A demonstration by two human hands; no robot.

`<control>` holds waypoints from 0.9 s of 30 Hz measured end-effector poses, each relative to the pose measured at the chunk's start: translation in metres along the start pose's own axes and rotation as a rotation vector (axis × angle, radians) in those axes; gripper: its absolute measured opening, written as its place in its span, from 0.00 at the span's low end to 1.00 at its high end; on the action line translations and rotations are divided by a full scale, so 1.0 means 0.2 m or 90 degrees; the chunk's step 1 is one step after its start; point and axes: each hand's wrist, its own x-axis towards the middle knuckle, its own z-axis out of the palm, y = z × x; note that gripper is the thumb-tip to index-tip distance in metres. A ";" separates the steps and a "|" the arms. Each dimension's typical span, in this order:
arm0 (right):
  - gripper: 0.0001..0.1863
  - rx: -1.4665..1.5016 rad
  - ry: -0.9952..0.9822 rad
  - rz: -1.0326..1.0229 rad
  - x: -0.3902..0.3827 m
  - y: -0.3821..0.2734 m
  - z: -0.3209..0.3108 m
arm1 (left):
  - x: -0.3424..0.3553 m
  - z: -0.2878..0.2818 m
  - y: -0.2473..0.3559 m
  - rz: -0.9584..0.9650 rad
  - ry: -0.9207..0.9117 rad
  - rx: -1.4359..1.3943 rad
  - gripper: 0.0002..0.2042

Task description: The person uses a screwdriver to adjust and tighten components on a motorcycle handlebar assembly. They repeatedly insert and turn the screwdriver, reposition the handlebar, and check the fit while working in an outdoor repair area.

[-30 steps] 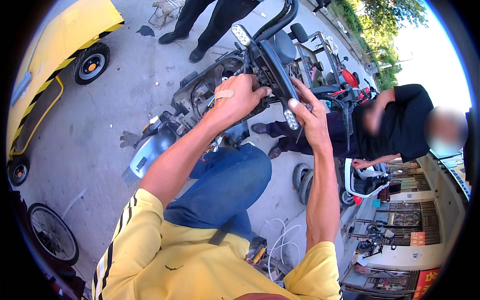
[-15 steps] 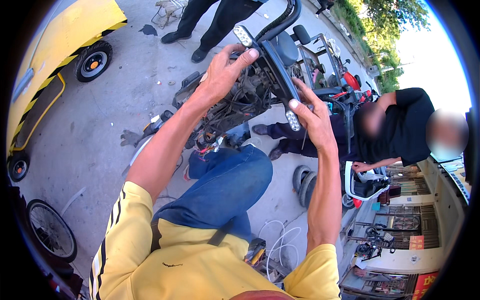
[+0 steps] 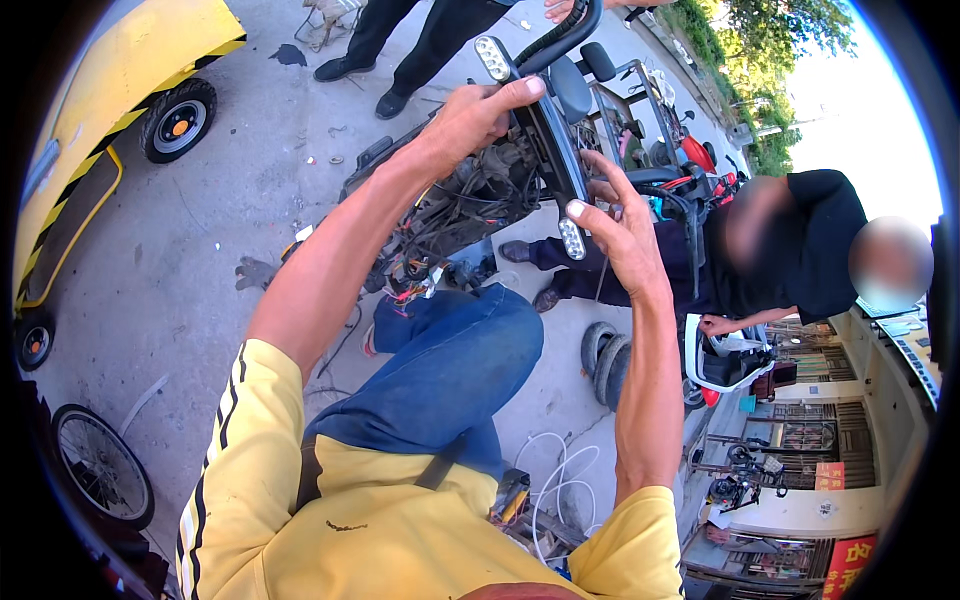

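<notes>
A long black light bar with a clear LED lamp cluster at each end is held at a slant in front of me. My left hand grips its upper part, thumb laid across the front just below the upper lamp. At the other end my right hand holds the side edge, thumb by the lower lamp and fingers partly hidden behind the bar. Beyond the bar stands a stripped vehicle frame with dark parts and loose coloured wires.
A person in black stands at right; another's dark-trousered legs are at the top, and a hand shows near the black handlebar tube. Tyres and white tubing lie on the ground. A yellow vehicle stands left.
My left hand has shifted right and slightly down, its thumb reaching further across the bar. The bar's lamps moved slightly. Another person's hand has appeared at the top edge.
</notes>
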 end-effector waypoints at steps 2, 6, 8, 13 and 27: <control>0.40 0.034 -0.008 0.010 0.03 0.00 0.00 | 0.00 0.02 -0.01 0.003 0.000 -0.028 0.37; 0.40 0.006 -0.016 0.010 0.07 -0.01 -0.02 | -0.03 0.06 -0.02 0.011 0.034 -0.010 0.31; 0.42 -0.007 -0.007 0.026 0.10 -0.01 -0.01 | -0.02 0.07 -0.02 0.019 0.038 -0.004 0.31; 0.45 0.008 -0.011 0.059 0.10 -0.02 0.00 | 0.00 0.07 -0.02 0.017 0.021 -0.012 0.30; 0.44 0.056 -0.024 0.053 0.10 -0.05 0.01 | 0.02 0.05 -0.06 -0.012 0.010 0.001 0.31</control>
